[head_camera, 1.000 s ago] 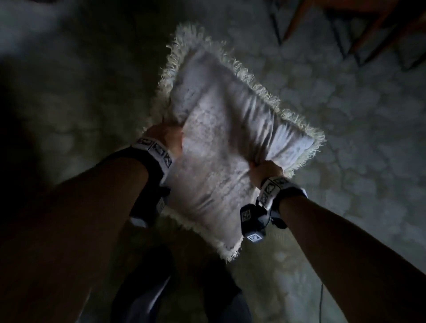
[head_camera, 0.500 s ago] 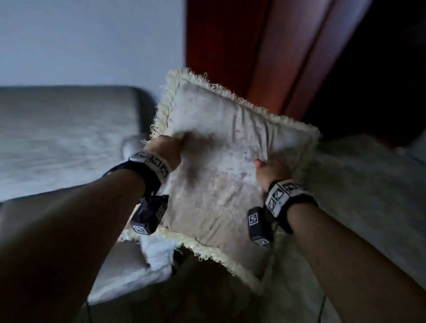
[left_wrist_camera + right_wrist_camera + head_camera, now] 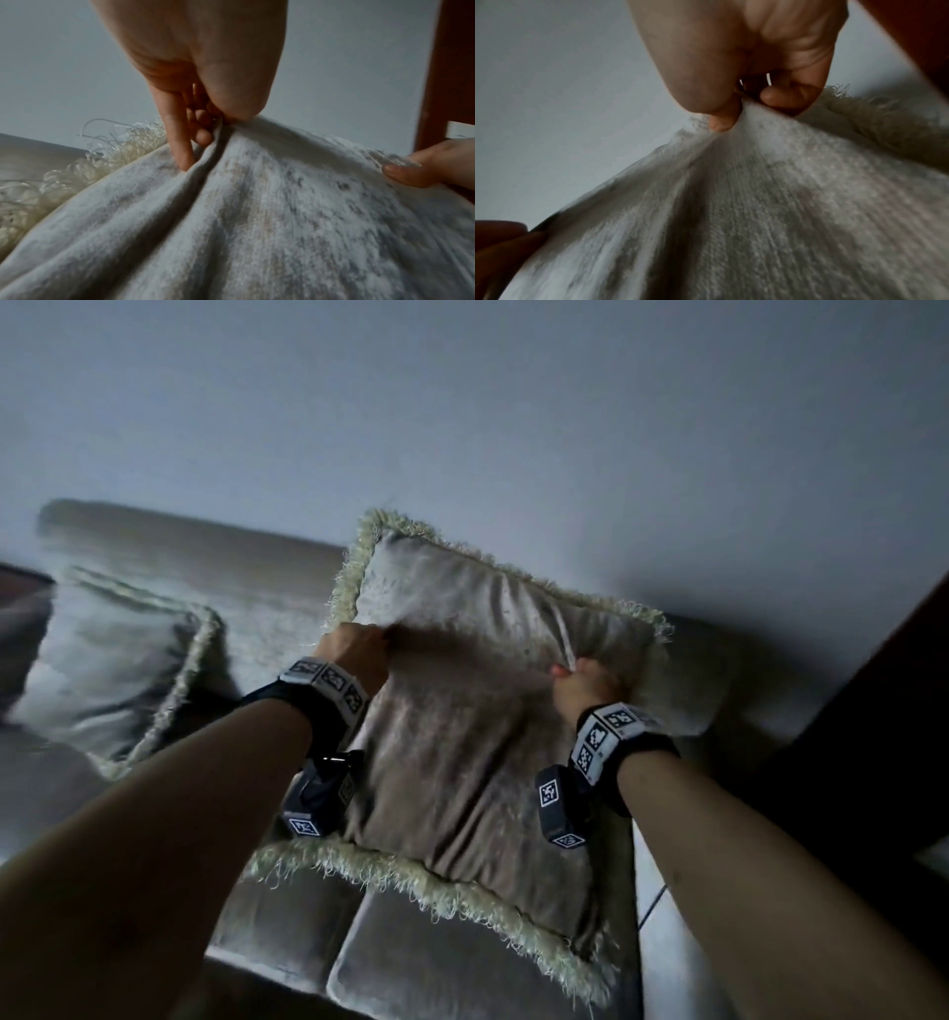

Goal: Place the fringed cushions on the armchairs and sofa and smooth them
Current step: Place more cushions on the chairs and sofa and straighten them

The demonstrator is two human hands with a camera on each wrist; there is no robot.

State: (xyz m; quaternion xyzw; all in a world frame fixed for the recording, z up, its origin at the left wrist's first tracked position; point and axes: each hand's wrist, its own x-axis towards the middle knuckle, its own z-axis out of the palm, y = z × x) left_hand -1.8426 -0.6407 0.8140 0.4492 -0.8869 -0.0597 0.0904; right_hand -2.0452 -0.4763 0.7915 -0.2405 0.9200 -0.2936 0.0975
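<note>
Left hand (image 3: 354, 644) and right hand (image 3: 585, 683) each pinch the fringed cushion (image 3: 477, 726) held above the sofa (image 3: 287, 932).

second cushion (image 3: 110, 670) blurred, sofa (image 3: 462, 963) cut off below

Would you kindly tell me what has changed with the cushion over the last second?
The fringed cushion was carried from above the rug up to the sofa, where a second cushion now shows at the left. Unchanged: the left hand and right hand still pinch its fabric.
</note>
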